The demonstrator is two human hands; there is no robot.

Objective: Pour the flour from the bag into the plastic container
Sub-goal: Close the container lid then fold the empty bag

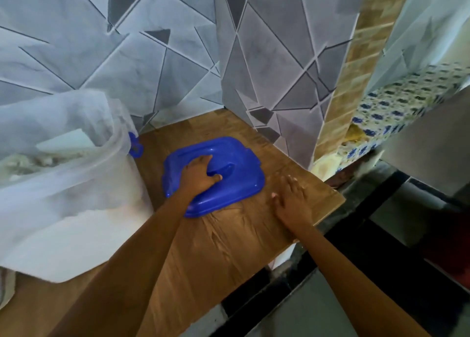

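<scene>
Gripping the raised handle of the blue lid [223,168], the left hand [201,175] has its fingers hooked into the recess at the lid's centre and its thumb on the near side of the handle, so the left grip is closed on the lid. That lid lies flat on the wooden table [229,247], its near edge just past the wrist. To the right of this grip, close by but apart from the lid, the right hand [292,199] rests palm down on the table with its fingers spread and nothing in it; the picture is slightly blurred there.

To the left of the left grip stands the clear plastic container [84,196], tall, open at the top and white through its wall. A blue latch [134,144] shows on its far right side. Draped over and into the container's mouth is the thin, pale flour bag [56,117], crumpled, with whitish lumps visible inside the rim. Beyond both hands, grey walls with a geometric pattern [267,56] meet in a corner behind the table.
</scene>
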